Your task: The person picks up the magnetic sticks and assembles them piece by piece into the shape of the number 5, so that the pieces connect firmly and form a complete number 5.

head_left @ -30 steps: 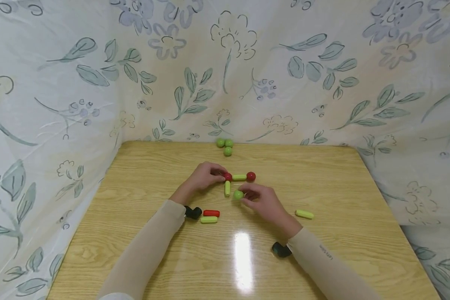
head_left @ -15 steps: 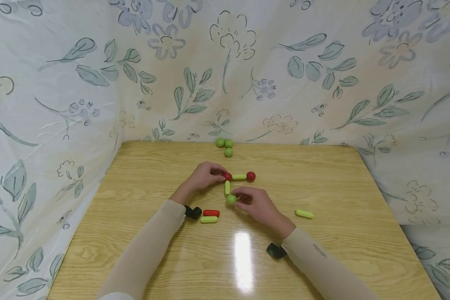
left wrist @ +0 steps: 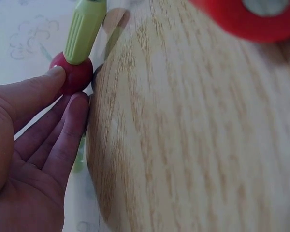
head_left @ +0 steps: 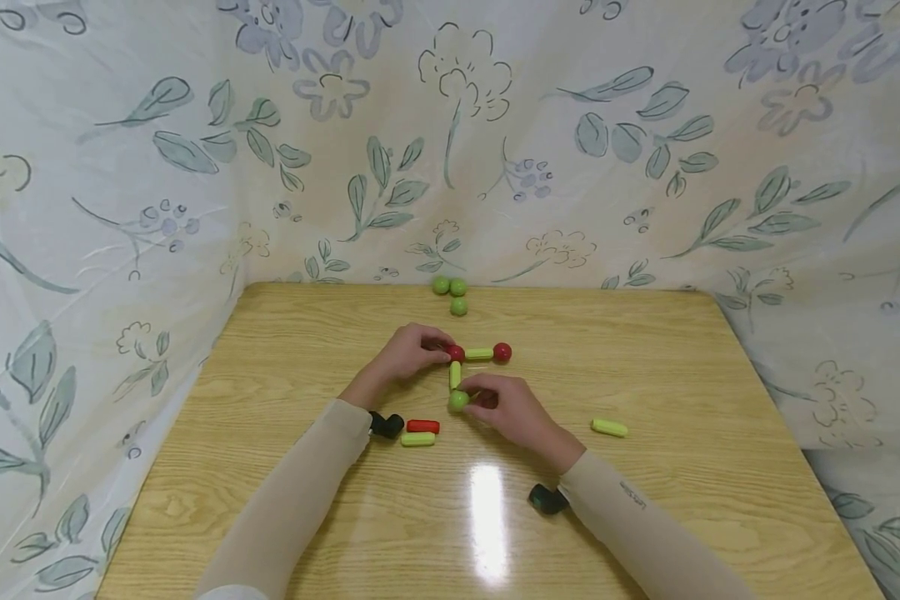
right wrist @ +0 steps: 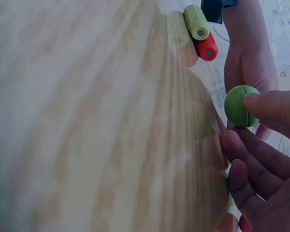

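My left hand (head_left: 412, 353) pinches a red ball (head_left: 456, 355) between thumb and fingers. From that ball, one yellow-green stick (head_left: 479, 354) runs right to a second red ball (head_left: 502, 352); another yellow-green stick (head_left: 455, 375) points toward me. My right hand (head_left: 512, 407) pinches a green ball (head_left: 459, 401) at the near end of this second stick. Whether ball and stick touch is hard to tell. In the left wrist view, thumb and fingertips hold the red ball (left wrist: 78, 77) with a ribbed stick (left wrist: 85, 36) on it. The right wrist view shows my thumb on the green ball (right wrist: 238, 107).
Three green balls (head_left: 458, 287) lie at the wooden table's (head_left: 315, 317) back edge. A red stick (head_left: 423, 427) and a yellow-green stick (head_left: 418, 439) lie side by side near my left wrist camera (head_left: 387, 426). Another loose yellow-green stick (head_left: 609, 428) lies at right.
My right hand has brought the green ball left and toward me, from beside the near stick to its end. The left hand keeps its hold on the red ball. One back green ball has shifted slightly nearer.
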The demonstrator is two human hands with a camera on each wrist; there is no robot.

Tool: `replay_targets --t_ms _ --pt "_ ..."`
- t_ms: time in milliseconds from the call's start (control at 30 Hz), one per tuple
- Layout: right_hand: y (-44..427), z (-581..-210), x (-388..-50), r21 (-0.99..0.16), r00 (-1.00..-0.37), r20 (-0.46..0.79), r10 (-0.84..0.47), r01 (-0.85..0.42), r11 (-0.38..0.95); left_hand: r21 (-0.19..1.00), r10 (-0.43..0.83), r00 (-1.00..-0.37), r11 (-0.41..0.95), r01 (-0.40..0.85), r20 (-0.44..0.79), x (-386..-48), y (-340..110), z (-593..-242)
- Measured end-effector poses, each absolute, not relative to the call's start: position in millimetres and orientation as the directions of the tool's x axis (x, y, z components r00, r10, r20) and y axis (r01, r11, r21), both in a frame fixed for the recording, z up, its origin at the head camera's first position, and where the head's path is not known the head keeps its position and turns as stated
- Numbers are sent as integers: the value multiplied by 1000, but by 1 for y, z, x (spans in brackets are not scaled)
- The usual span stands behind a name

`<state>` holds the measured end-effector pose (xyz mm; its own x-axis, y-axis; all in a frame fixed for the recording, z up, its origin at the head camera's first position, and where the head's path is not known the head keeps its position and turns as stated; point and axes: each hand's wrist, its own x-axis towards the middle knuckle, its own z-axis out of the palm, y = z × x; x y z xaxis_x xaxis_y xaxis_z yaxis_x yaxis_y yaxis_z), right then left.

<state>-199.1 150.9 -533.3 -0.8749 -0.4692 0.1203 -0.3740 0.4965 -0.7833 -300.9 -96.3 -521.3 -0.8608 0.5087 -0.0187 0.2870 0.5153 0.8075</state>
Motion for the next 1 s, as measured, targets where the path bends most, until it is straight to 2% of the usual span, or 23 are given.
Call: replay_targets --t_ms 1000 --pt "145 -534 -203 -761 -876 111 -469 -378 527 802 507 -862 524 285 -25 -301 -94 -523"
